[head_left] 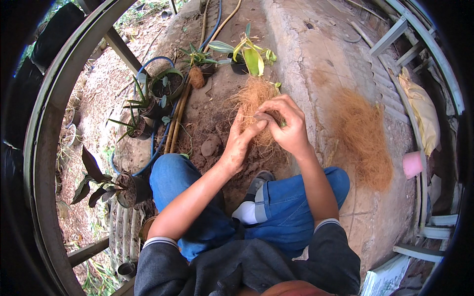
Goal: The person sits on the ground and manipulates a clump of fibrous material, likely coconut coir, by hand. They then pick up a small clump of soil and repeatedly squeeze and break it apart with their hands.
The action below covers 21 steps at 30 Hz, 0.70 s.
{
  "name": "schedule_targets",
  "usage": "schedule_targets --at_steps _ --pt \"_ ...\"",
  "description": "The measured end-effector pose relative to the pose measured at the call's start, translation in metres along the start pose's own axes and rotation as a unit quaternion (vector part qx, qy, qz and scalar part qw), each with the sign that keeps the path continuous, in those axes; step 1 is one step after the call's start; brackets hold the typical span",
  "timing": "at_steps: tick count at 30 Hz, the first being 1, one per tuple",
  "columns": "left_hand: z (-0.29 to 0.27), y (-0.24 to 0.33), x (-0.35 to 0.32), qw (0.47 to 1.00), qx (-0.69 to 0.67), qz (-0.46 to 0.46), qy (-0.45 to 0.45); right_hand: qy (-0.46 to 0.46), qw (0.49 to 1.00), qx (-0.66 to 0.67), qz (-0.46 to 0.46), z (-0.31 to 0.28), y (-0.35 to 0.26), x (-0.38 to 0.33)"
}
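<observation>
A loose, shaggy bundle of brown coconut fibre (252, 93) is between my hands, in front of my crossed legs. My left hand (239, 145) cups the bundle from the left, its thumb reaching toward my other fingertips. From the right, my right hand (287, 123) bends over the bundle, thumb and fingers pinched together at the fibre. Anything finer between those fingertips is too small to make out. Bits of green show beside the right fingers. Broad yellow-green leaves (253, 61) rise just beyond the bundle; whether they grow out of it is hidden.
A wide heap of coconut fibre (365, 140) lies on the concrete at right, near a pink pot (412, 164). Potted plants (140, 129), a blue hose (157, 148) and bamboo poles (177, 123) line the left. A round lump (211, 146) sits on the soil.
</observation>
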<state>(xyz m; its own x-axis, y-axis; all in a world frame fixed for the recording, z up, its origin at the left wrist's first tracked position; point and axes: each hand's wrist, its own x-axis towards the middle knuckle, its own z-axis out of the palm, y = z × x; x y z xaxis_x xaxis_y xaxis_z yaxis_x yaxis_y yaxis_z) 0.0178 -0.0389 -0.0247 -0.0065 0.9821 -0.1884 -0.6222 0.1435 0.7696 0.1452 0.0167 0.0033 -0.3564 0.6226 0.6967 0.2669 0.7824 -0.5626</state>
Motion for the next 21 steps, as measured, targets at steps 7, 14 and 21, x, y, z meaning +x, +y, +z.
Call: schedule_targets --at_steps 7,14,21 --pt "0.0 0.007 0.008 0.995 -0.071 0.03 -0.061 0.005 0.998 0.066 0.022 -0.006 0.002 0.002" --pt "0.003 0.015 0.007 0.994 -0.09 0.04 -0.047 0.034 0.996 -0.076 -0.031 -0.017 0.002 0.008" --pt "-0.004 0.017 0.01 0.985 -0.136 -0.016 -0.106 0.062 0.99 -0.1 -0.079 -0.031 0.025 0.007"
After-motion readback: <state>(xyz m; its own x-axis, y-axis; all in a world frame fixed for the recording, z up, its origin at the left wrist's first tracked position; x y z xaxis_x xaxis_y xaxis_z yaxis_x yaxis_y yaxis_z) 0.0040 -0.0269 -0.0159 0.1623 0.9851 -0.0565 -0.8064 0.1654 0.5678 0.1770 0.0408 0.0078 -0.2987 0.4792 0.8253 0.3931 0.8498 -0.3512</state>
